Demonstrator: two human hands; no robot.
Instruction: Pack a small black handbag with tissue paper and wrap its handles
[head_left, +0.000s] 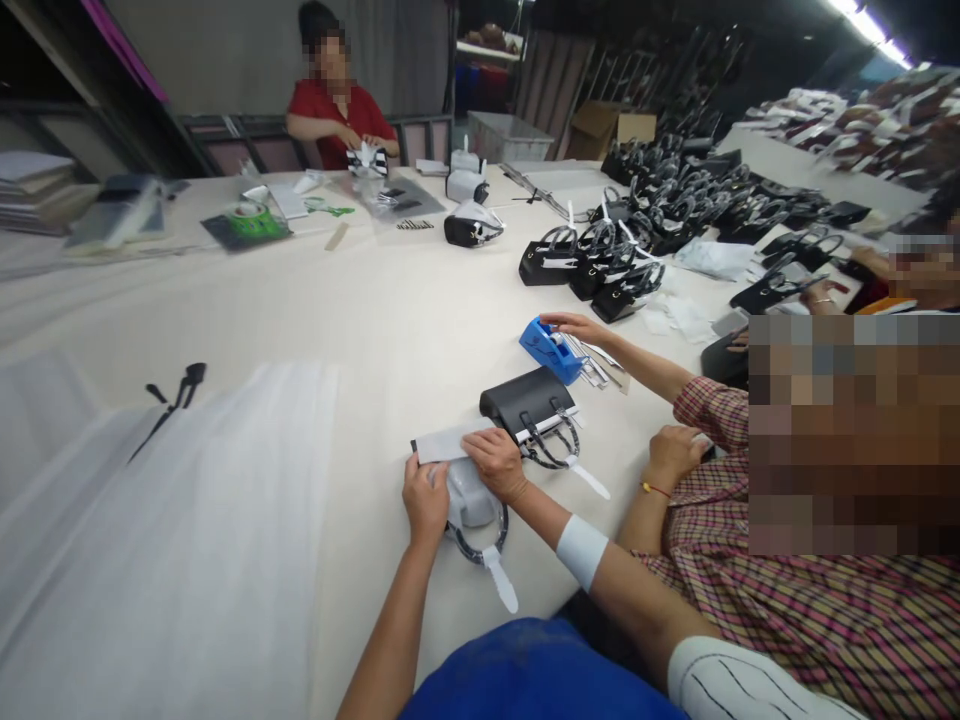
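Workshop room, dim at the back, lit by a tube light (870, 28); most of the view is taken up by a white tabletop (262, 310). A wrapped bag (476, 507) is set near the front edge, between both hands, handles turned toward the person, seemingly to leave the opposite side free. Its left end is gripped by the left hand (427, 502), fingers curled, likely as an anchor. The right hand (496, 462) is laid open across the white sheet (450, 443), probably to keep it flat; nothing seen gripped. Just beyond, a black bag (525, 398) is placed near a tape dispenser (551, 350), touched by a co-worker's hand (574, 326). White sheets (232, 520) are stacked left, apparently for easy reach; black bags (675, 200) are massed far right.
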